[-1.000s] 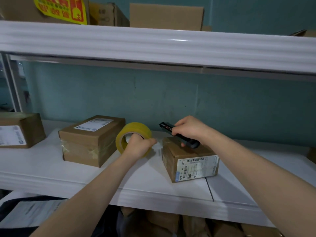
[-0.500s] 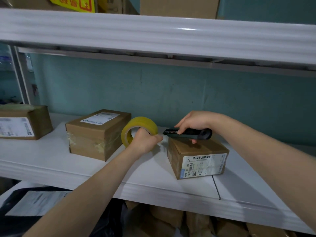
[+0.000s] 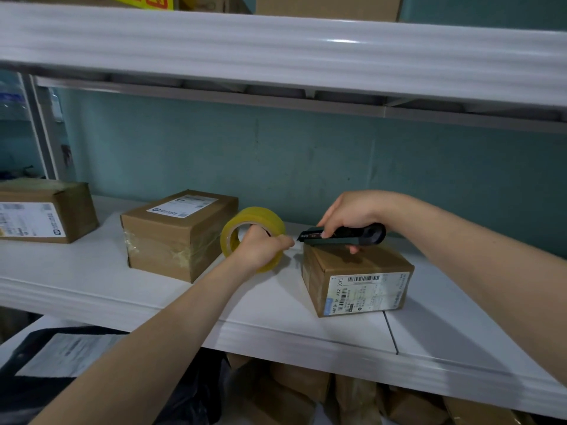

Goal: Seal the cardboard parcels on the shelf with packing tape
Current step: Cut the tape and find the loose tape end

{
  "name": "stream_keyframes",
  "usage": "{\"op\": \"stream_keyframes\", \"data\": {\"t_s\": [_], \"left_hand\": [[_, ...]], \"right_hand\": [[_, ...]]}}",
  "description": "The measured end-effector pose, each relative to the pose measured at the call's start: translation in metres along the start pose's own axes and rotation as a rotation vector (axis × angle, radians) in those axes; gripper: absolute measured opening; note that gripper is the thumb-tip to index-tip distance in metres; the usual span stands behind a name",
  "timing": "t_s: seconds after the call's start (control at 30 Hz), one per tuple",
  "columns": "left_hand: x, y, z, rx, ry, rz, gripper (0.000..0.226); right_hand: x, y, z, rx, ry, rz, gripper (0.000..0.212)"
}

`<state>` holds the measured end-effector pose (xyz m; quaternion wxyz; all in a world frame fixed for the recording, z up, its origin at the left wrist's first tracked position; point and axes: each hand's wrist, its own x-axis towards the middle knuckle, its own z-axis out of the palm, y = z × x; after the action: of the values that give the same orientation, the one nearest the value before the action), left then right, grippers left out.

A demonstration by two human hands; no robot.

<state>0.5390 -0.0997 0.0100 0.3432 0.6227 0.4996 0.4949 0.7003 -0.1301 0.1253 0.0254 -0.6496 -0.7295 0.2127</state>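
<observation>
A small cardboard parcel (image 3: 356, 280) with a barcode label stands on the white shelf (image 3: 276, 308), right of centre. My right hand (image 3: 349, 214) grips a black utility knife (image 3: 343, 235) lying level just above the parcel's top back edge, tip pointing left. My left hand (image 3: 260, 250) grips a yellowish roll of packing tape (image 3: 242, 222) held upright just left of the parcel, its fingertips close to the knife's tip. I cannot make out a tape strip between roll and parcel.
A taped parcel (image 3: 181, 233) sits left of the roll, and another labelled parcel (image 3: 43, 211) stands at the far left. The upper shelf (image 3: 276, 53) hangs overhead with boxes on it. More parcels (image 3: 306, 384) lie below the shelf.
My right hand has turned the knife from slanting across the parcel top to level, tip toward the roll. The roll and my left hand have held their place beside the parcel.
</observation>
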Motion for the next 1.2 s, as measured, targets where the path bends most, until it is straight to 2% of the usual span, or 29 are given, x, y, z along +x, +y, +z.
{"op": "stream_keyframes", "data": {"t_s": [0.23, 0.47, 0.67, 0.73, 0.8, 0.9, 1.0, 1.03, 1.1, 1.13, 1.2], "left_hand": [[0.0, 0.003, 0.002, 0.013, -0.026, -0.038, 0.014], [0.0, 0.007, 0.003, -0.074, -0.053, -0.136, 0.008], [-0.005, 0.014, 0.006, -0.055, -0.073, -0.125, 0.016], [-0.007, 0.014, 0.007, -0.053, -0.07, -0.136, 0.009], [-0.008, 0.013, 0.005, -0.076, -0.07, -0.138, 0.009], [-0.014, 0.012, 0.001, -0.113, -0.076, -0.144, 0.011], [-0.022, 0.012, 0.001, -0.162, -0.065, -0.158, 0.035], [-0.026, 0.011, 0.001, -0.185, -0.061, -0.167, 0.038], [-0.032, 0.009, 0.002, -0.23, -0.049, -0.19, 0.033], [-0.034, 0.007, 0.001, -0.248, -0.035, -0.199, 0.029], [-0.04, 0.004, 0.003, -0.273, -0.013, -0.205, 0.028]], "right_hand": [[-0.002, -0.022, -0.005, -0.227, -0.036, 0.088, 0.039], [-0.021, -0.022, -0.004, -0.317, -0.009, 0.079, 0.036], [-0.035, -0.023, -0.008, -0.377, -0.063, 0.072, 0.037], [-0.039, -0.021, -0.014, -0.345, -0.055, 0.072, 0.037], [-0.043, -0.019, -0.019, -0.287, 0.017, 0.068, 0.036], [-0.036, -0.016, -0.017, -0.132, 0.229, 0.007, 0.029], [-0.017, -0.012, 0.004, -0.091, 0.47, -0.101, 0.015], [-0.01, -0.011, 0.012, -0.085, 0.497, -0.135, 0.019], [0.002, -0.006, 0.029, -0.041, 0.456, -0.188, 0.045], [0.008, -0.003, 0.035, -0.039, 0.443, -0.201, 0.048], [0.016, 0.004, 0.044, -0.091, 0.443, -0.185, 0.034]]}}
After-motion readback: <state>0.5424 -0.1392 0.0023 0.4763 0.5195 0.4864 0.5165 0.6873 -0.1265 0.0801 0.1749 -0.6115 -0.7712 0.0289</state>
